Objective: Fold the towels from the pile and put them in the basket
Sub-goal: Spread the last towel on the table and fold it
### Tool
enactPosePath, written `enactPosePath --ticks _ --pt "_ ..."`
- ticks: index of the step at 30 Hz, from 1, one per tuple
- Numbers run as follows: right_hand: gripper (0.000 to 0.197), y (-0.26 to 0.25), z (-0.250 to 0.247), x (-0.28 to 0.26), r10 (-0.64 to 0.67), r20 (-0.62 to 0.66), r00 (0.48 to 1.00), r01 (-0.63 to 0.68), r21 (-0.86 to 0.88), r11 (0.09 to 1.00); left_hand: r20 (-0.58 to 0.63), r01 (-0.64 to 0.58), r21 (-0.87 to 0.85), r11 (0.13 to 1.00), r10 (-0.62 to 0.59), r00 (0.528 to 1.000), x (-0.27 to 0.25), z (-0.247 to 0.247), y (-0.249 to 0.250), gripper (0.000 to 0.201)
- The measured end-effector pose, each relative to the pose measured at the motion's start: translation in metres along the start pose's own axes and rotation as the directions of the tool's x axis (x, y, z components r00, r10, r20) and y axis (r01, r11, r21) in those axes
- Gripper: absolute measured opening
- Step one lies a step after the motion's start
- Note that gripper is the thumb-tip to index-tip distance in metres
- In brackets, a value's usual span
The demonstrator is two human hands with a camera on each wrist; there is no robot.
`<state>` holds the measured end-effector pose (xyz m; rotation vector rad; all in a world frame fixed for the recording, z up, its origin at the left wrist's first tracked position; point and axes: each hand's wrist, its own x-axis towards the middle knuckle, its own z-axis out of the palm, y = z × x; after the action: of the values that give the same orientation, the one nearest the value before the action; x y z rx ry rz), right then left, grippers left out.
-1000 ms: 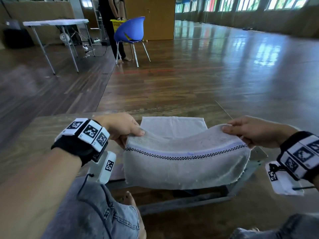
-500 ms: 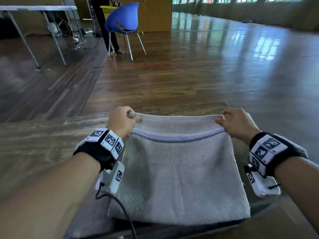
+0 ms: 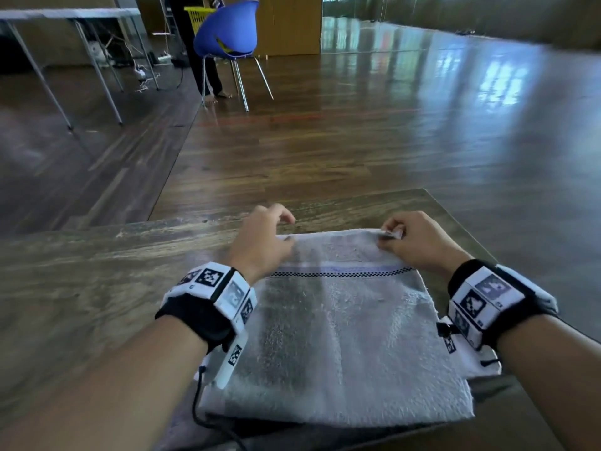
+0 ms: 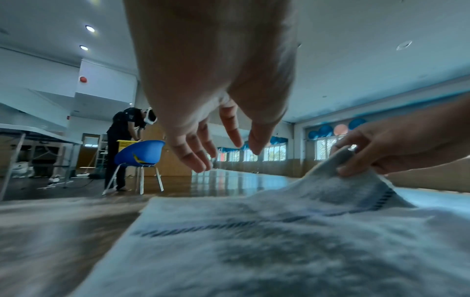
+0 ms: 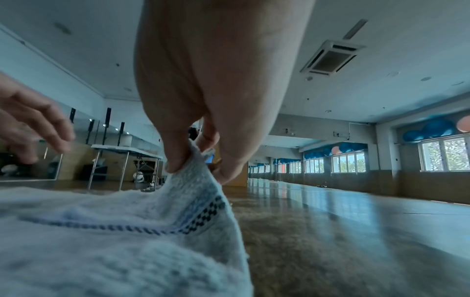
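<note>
Grey towel [image 3: 344, 336] lies flat, checkered stripe crosswise.

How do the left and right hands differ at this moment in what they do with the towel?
The right hand pinches the towel at its far corner, lifting it; the left hand has no grip, fingers relaxed above the cloth. Both are at the towel's far edge, over the table.

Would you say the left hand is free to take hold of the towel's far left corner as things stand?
Probably yes. The left hand hovers open just above that corner of the towel, holding nothing, with nothing between them. The right hand pinches the opposite far corner, well clear of it.
</note>
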<state>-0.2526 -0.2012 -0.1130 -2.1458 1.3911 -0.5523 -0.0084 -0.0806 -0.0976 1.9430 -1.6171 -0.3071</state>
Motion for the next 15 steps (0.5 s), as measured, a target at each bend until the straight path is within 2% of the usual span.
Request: enactPosePath --ticks 3,7,11,15 --pt "0.012 -0.022 -0.010 -0.030 -0.069 -0.094 0.993 0.081 0.136 0.987 0.078 -0.162 -0.085 0.983 0.168 0.983 -0.020 0.002 0.038 0.027" --pt "0.010 -0.046 -0.011 -0.071 -0.166 -0.203 0.965 0.213 0.236 0.948 0.028 -0.317 -0.183 0.931 0.328 0.944 -0.042 0.010 0.070 0.029" --pt "0.017 -0.056 -0.010 -0.107 -0.185 -0.255 0.949 0.251 0.258 0.933 -0.124 -0.354 -0.273 0.894 0.333 0.935 -0.053 0.004 0.083 0.017" --pt "0.020 -0.053 -0.015 -0.132 -0.182 -0.285 0.941 0.262 0.272 0.926 -0.056 -0.384 -0.225 0.895 0.382 0.922 -0.058 0.000 0.092 0.008"
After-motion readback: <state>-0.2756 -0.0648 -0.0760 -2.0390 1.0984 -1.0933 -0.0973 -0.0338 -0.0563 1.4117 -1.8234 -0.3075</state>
